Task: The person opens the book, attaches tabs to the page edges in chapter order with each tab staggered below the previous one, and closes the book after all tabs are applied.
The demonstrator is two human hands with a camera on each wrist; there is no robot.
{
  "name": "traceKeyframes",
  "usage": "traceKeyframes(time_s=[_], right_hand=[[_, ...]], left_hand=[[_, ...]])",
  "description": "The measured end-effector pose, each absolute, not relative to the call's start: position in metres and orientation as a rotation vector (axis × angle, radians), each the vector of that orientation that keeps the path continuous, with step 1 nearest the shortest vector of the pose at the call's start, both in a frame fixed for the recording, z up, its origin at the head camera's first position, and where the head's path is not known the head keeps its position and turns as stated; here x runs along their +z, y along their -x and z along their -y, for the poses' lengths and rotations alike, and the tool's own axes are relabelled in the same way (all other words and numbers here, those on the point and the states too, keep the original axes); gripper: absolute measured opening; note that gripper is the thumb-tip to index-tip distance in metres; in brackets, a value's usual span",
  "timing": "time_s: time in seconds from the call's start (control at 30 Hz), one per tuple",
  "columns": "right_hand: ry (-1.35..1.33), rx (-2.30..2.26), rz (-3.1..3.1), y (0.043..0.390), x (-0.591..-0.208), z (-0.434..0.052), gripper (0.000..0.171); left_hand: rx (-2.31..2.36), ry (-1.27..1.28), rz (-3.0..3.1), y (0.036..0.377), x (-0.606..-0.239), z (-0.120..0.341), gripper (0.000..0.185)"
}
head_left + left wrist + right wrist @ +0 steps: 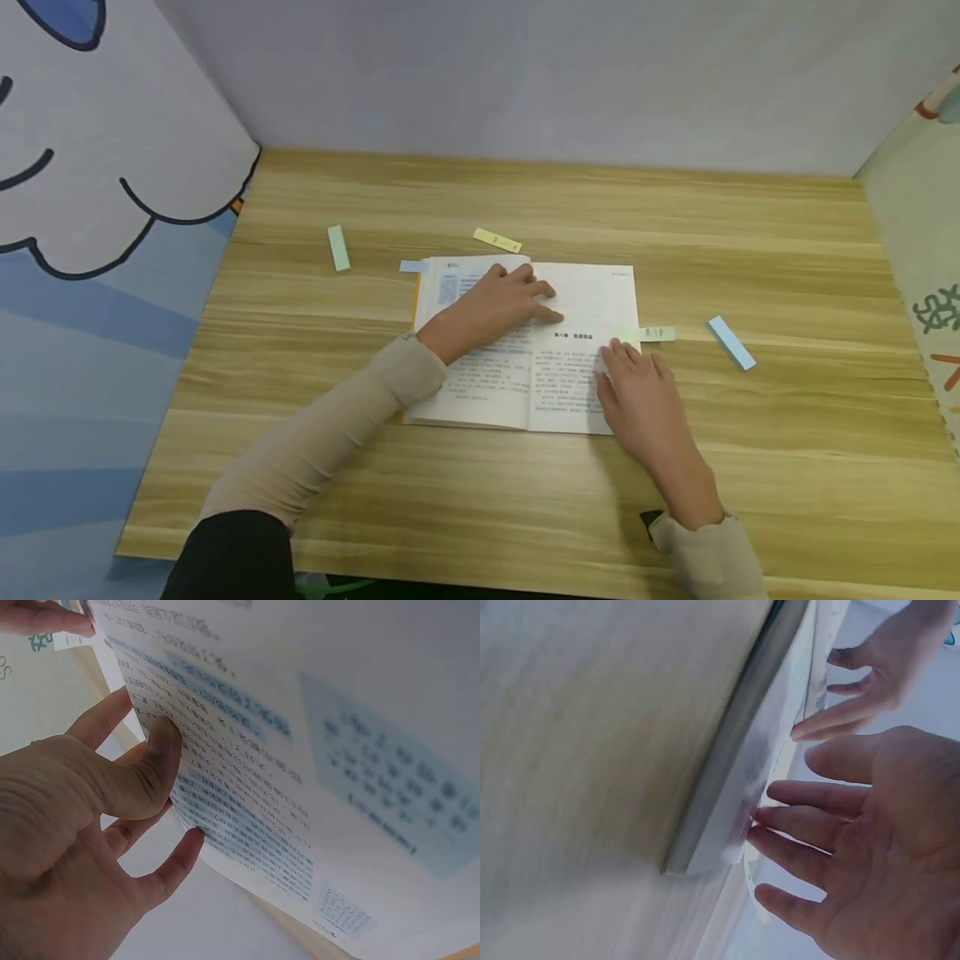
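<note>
On the wooden desk an open book lies flat near the middle, spine running toward the person; left hand rests across the left page with straight fingers pressing down near the gutter, holding nothing; right hand lies on the lower right page, fingers extended and spread, fingertips on the paper close to the outer edge, also gripping nothing; a pale green sticky tab pokes out past the right page edge just above that hand, touching the page. My read: the step is flattening the pages and seating that tab; to do it well, keep the left palm pinning the gutter so the spread does not spring up, and rub the stuck end of the tab with 1 fingertip while the free end overhangs the edge, square to it. Loose tabs on the desk: 1 green strip at far left, 1 yellow strip just beyond the top of the book, 1 blue strip to the right, well apart from the book; a small blue tab sticks out at the book's top-left corner. Containers: 0 visible; the only holder is the book itself, with 2 tabs in its pages. Left wrist view shows thumb flat on printed text.
</note>
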State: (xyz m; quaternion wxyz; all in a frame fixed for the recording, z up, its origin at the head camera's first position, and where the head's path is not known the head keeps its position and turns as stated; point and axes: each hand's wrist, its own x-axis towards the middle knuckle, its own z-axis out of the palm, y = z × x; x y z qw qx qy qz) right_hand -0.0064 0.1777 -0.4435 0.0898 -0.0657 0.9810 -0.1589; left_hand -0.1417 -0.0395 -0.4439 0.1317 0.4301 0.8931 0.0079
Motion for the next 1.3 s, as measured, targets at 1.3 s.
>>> traceKeyframes(time_s=[1.3], right_hand=[[0.179, -0.370, -2.917, -0.024, -0.450, -0.159, 0.067]], left_hand=[[-0.003, -1.219, -2.602, 0.133, -0.441, 0.048, 0.053]])
